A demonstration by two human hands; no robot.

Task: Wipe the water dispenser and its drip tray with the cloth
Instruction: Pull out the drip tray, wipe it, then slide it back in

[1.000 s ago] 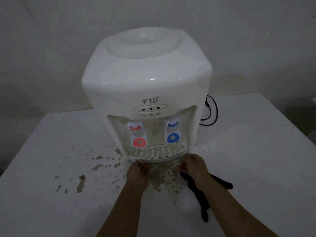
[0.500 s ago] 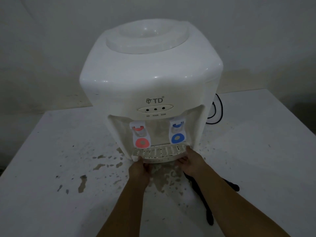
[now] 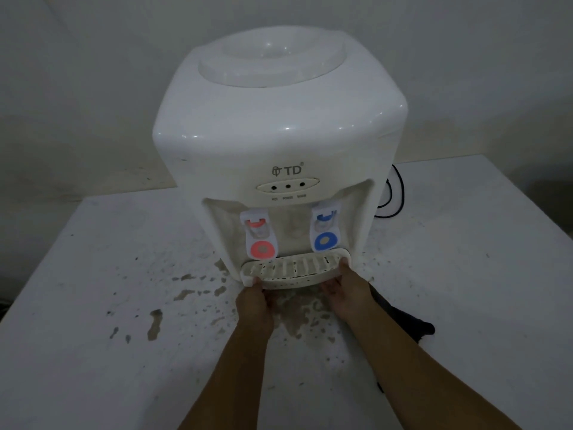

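A white water dispenser (image 3: 279, 125) stands on a white table, with a red tap (image 3: 259, 240) and a blue tap (image 3: 325, 232) in its front recess. Below the taps sits the slotted white drip tray (image 3: 294, 270). My left hand (image 3: 255, 301) grips the tray's left front corner, thumb on top. At the tray's right end my right hand (image 3: 347, 293) holds it, thumb on the rim. The dark cloth (image 3: 403, 321) lies on the table, mostly hidden under my right forearm.
The white table (image 3: 93, 305) carries brown splashes and a wet patch (image 3: 307, 315) in front of the dispenser. A black power cable (image 3: 393, 197) loops behind the dispenser on the right. A pale wall stands behind.
Both hands have moved up from the table to the drip tray's front corners and taken hold of it. The view has come closer to the dispenser.
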